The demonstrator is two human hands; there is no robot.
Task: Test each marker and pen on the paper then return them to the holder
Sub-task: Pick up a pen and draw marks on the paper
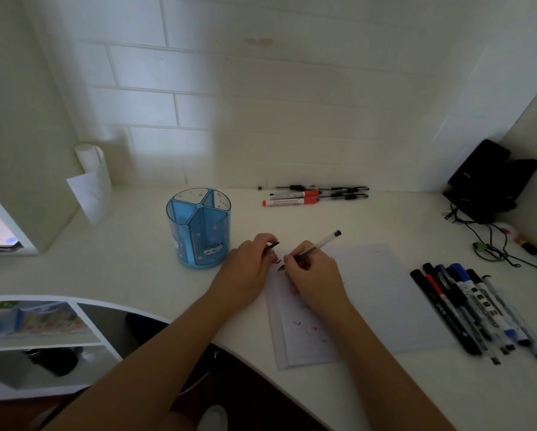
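My right hand (312,275) grips a clear pen (318,244) with its tip down on the top left corner of the white paper (385,293). A short dark mark lies beside the tip. My left hand (248,269) rests on the desk next to the paper and pinches the pen's dark cap (273,246). The blue divided holder (198,227) stands just left of my left hand; no pens show in it. Several markers and pens (475,309) lie in a row right of the paper. More pens and two red-capped markers (310,195) lie by the back wall.
A roll of white paper (91,178) leans in the back left corner. Black devices (491,178) with trailing cables sit at the back right. The desk's curved front edge runs below my arms, with shelves (43,331) at lower left.
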